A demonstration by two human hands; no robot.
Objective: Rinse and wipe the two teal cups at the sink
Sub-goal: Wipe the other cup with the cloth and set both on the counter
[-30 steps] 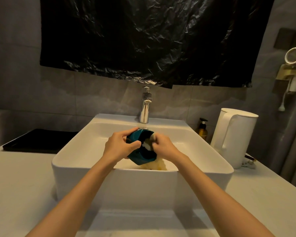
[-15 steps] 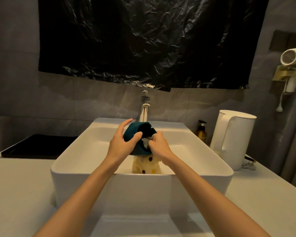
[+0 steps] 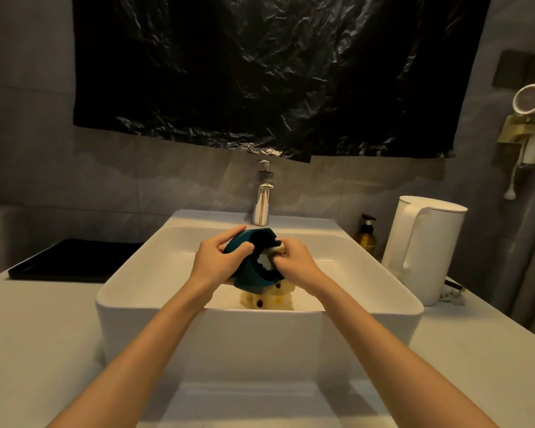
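Since half second ago cup (image 3: 248, 267) tipped further, mouth facing right hand (image 3: 294, 261); left hand (image 3: 215, 262) clasps cup wall above sink (image 3: 136, 273), right hand pinches cloth (image 3: 267, 296) inside mouth, nearer for wiping

The sink (image 3: 368, 291) looks like smooth, glossy white ceramic. The tap (image 3: 262, 199) is polished, mirror-bright metal. The teal cup (image 3: 247, 273) has a smooth, satin finish, and a soft, fluffy yellow cloth (image 3: 269, 299) hangs below it. The black sheet (image 3: 275, 72) is crinkled, shiny plastic. The kettle (image 3: 426, 251) is matt white.
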